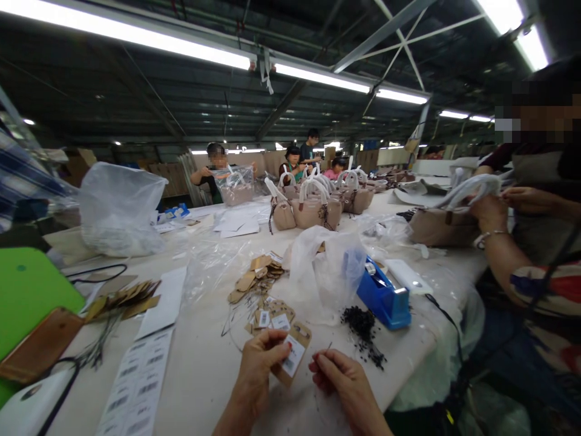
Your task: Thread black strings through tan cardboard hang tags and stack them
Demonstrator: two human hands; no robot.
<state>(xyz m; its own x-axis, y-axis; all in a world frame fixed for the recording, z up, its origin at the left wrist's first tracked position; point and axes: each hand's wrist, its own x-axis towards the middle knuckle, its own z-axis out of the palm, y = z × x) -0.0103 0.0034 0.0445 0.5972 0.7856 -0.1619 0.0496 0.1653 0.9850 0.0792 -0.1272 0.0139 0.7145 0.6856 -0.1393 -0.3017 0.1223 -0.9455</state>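
Note:
My left hand [259, 363] pinches a brown paper tag [293, 357] with a white barcode sticker, low in the middle of the view. My right hand [338, 374] is closed just to the right of the tag, its fingers pinched on a thin dark string that sticks up from them. A small heap of more tags [272, 316] lies on the table just beyond my hands. To the right of it sits a pile of black strings [363, 330].
A blue tape dispenser [384, 297] and a clear plastic bag [329, 269] stand past the strings. Barcode label sheets [136, 381] lie at the left by a green board [27, 290]. Beige handbags [313, 209] crowd the far table. A person's arm [503, 242] works on a handbag at the right.

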